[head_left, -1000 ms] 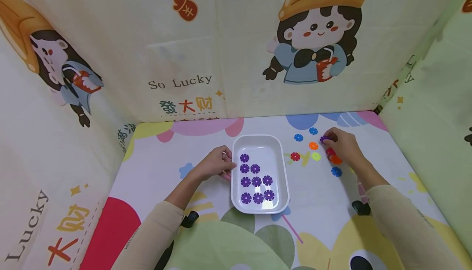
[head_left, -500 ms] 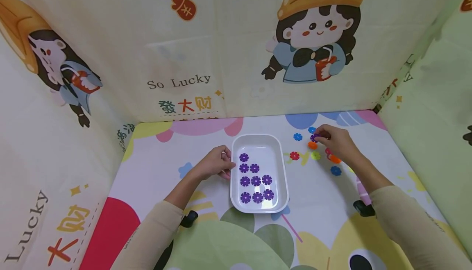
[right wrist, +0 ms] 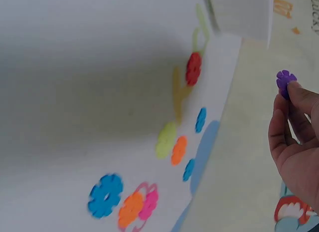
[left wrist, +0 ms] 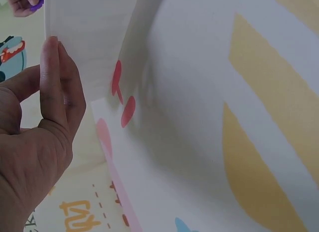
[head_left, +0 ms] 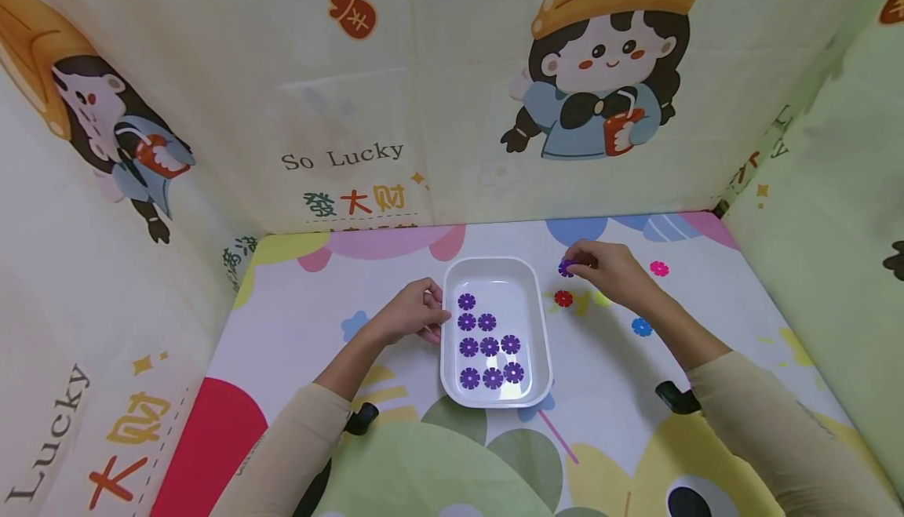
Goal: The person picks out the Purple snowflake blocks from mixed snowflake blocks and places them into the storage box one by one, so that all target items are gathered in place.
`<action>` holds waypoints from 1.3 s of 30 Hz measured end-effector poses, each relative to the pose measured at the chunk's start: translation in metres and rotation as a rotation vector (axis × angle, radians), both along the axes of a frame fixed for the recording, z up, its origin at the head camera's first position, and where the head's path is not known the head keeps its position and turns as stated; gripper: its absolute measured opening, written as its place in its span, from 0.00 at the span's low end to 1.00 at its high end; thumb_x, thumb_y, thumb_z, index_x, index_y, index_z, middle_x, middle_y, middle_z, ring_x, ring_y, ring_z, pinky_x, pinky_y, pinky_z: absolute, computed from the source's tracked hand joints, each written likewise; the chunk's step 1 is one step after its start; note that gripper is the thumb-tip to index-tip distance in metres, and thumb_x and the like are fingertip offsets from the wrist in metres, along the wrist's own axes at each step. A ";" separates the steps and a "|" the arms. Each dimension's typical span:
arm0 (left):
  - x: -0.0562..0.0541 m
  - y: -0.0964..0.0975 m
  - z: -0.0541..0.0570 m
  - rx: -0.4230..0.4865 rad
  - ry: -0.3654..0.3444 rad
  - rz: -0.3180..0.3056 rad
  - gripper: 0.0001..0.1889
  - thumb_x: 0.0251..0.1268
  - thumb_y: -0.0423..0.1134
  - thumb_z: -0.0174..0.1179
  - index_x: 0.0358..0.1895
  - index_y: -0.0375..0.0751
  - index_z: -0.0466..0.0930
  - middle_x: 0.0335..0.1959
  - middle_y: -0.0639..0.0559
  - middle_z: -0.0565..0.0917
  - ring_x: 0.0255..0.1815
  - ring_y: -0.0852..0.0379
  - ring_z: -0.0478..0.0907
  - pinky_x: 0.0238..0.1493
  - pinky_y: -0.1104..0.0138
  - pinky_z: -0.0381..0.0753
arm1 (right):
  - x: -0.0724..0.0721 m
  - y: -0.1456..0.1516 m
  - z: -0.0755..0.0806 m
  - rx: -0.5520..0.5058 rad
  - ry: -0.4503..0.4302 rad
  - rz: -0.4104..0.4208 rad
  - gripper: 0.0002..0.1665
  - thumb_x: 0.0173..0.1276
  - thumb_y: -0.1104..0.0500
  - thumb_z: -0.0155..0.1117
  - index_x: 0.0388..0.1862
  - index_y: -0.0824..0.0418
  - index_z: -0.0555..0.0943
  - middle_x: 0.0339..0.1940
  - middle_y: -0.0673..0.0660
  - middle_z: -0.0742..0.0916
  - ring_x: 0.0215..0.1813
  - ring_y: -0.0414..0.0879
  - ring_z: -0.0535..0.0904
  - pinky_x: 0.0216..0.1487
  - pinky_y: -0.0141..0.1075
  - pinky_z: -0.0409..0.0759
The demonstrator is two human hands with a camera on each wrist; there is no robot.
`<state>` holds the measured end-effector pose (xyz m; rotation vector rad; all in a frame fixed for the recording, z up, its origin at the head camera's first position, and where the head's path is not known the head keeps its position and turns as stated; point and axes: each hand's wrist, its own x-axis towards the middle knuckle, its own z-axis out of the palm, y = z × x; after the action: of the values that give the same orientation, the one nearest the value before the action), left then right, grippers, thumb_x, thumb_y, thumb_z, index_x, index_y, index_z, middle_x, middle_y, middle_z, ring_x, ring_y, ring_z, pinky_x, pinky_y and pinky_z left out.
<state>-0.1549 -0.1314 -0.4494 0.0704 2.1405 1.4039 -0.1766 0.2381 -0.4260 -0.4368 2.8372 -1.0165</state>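
Observation:
My left hand (head_left: 408, 314) grips the left rim of a white rectangular tray (head_left: 521, 289), with fingers along its outer wall in the left wrist view. Purple snowflake discs (head_left: 489, 347) lie inside in rows, filling the lower part and left side. My right hand (head_left: 613, 272) pinches a purple snowflake disc (right wrist: 284, 83) between thumb and fingers. It holds this disc above the table, just right of the tray's upper right side. Beneath the right hand, the head view hides some loose discs.
Right of the tray lie loose discs: red (head_left: 563, 298), pink (head_left: 659, 268), blue (head_left: 642, 326), yellow-green (right wrist: 166, 140) and orange (right wrist: 179, 150). Two smaller-looking blue discs (right wrist: 200, 119) lie farther back. Printed cloth walls (head_left: 452, 93) enclose the back and sides of the patterned table.
My right hand has carried the purple disc leftward, from the scattered discs toward the tray. The pink disc now shows in full. My left hand and the tray stay in place.

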 end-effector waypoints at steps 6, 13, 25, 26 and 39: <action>0.000 -0.001 -0.001 0.000 0.000 0.000 0.16 0.69 0.30 0.65 0.53 0.33 0.70 0.34 0.42 0.81 0.24 0.53 0.85 0.31 0.57 0.94 | 0.001 -0.027 0.005 -0.056 -0.026 0.083 0.08 0.72 0.64 0.69 0.49 0.59 0.85 0.45 0.57 0.90 0.48 0.55 0.88 0.51 0.46 0.93; 0.000 -0.002 -0.002 0.017 -0.004 0.004 0.16 0.69 0.29 0.65 0.53 0.33 0.70 0.34 0.42 0.81 0.24 0.53 0.85 0.30 0.57 0.94 | 0.000 -0.048 0.004 -0.065 -0.041 0.189 0.09 0.71 0.63 0.70 0.49 0.57 0.86 0.44 0.53 0.90 0.46 0.50 0.89 0.50 0.42 0.93; -0.003 -0.003 -0.007 0.037 -0.005 -0.003 0.15 0.70 0.30 0.65 0.52 0.34 0.70 0.33 0.42 0.82 0.24 0.53 0.85 0.30 0.57 0.94 | -0.007 -0.076 0.009 0.050 -0.100 0.429 0.06 0.72 0.64 0.68 0.42 0.54 0.86 0.38 0.48 0.90 0.41 0.44 0.83 0.48 0.35 0.92; -0.003 -0.002 -0.008 0.039 -0.004 -0.005 0.15 0.70 0.30 0.65 0.52 0.34 0.70 0.33 0.42 0.82 0.24 0.54 0.85 0.30 0.57 0.94 | -0.007 -0.079 0.009 0.059 -0.113 0.440 0.06 0.72 0.65 0.68 0.41 0.53 0.86 0.38 0.48 0.89 0.41 0.45 0.83 0.48 0.35 0.91; -0.004 -0.003 -0.006 0.079 -0.027 -0.002 0.16 0.68 0.27 0.65 0.52 0.31 0.69 0.32 0.44 0.79 0.23 0.53 0.85 0.28 0.57 0.94 | -0.016 -0.105 -0.003 0.201 -0.187 0.516 0.04 0.69 0.65 0.72 0.38 0.56 0.89 0.35 0.49 0.89 0.37 0.42 0.82 0.50 0.35 0.92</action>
<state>-0.1585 -0.1347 -0.4555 0.0834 2.0626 1.4800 -0.1923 0.1327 -0.4289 -0.9309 2.4291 -0.6270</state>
